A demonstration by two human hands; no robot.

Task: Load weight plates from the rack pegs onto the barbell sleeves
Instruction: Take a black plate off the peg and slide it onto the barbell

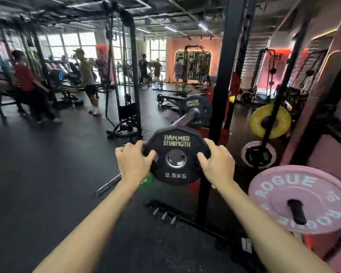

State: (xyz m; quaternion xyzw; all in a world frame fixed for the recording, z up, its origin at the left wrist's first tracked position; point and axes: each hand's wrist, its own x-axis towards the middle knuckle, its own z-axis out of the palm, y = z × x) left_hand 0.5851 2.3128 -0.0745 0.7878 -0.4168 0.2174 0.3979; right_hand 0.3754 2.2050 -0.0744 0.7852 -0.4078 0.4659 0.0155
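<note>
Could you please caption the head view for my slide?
Both hands, left and right, hold a 2.5 kg plate before the barbell sleeve.

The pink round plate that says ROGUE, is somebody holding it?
No, the pink round ROGUE plate hangs alone on a black peg, while both hands grip the black 2.5KG plate.

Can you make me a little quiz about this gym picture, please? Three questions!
1. True or false: both hands, the left hand and the right hand, grip the black plate.
2. What weight is printed on that black plate?
A) 2.5KG
B) 10KG
C) 20KG
3. Fill in the missing word: the pink plate on a peg at the lower right says ____.

Key:
1. True, one hand on each side.
2. A.
3. ROGUE.
</note>
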